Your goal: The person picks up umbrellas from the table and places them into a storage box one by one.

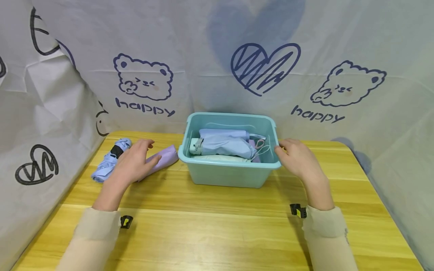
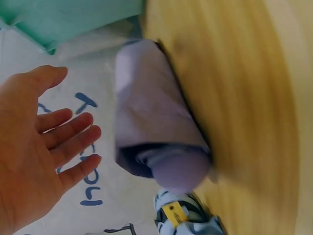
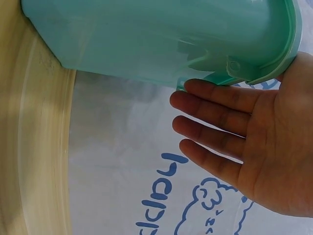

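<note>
A light teal plastic bin stands near the back of the table. Inside it lie several folded umbrellas, among them a light blue one with a mint handle and a pale one in front. My right hand is at the bin's right end, its fingers extended beside the rim in the right wrist view. My left hand hovers with spread fingers above a folded purple umbrella, holding nothing. Left of that hand lies a rolled blue umbrella with a black strap.
The wooden table extends in front of the bin. A white cloth backdrop with drawn bears and hearts hangs right behind it, and more cloth closes off the left side.
</note>
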{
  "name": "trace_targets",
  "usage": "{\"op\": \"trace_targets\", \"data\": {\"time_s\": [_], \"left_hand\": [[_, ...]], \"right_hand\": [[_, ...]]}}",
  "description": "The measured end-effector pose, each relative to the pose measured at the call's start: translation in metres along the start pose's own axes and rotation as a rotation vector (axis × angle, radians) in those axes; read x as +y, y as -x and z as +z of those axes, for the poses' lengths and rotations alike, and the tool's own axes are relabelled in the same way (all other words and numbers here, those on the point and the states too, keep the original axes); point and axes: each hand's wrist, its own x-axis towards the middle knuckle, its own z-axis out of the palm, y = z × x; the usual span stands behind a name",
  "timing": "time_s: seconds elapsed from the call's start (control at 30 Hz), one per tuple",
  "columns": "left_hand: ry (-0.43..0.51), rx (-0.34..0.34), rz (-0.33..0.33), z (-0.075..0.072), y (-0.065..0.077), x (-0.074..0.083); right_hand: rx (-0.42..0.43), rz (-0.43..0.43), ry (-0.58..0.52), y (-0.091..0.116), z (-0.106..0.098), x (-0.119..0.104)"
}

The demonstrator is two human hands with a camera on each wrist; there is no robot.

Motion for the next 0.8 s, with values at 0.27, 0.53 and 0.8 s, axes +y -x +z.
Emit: {"op": "trace_targets", "data": {"time_s": [0.27, 0.53, 0.8], "left_hand": [[-0.106, -0.135, 0.0, 0.007, 0.001, -0.019], [-0.117, -0.21, -0.014, 0.017, -0.001, -0.03], [-0.106, -0.253, 0.0, 0.023, -0.004, -0.03]], "right_hand": [[0.002, 0.0, -0.002, -0.001, 0.001, 0.0], [-0.009, 0.001, -0.013, -0.001, 0.0, 0.0], [-0.009, 0.003, -0.013, -0.002, 0.0, 0.001]]}}
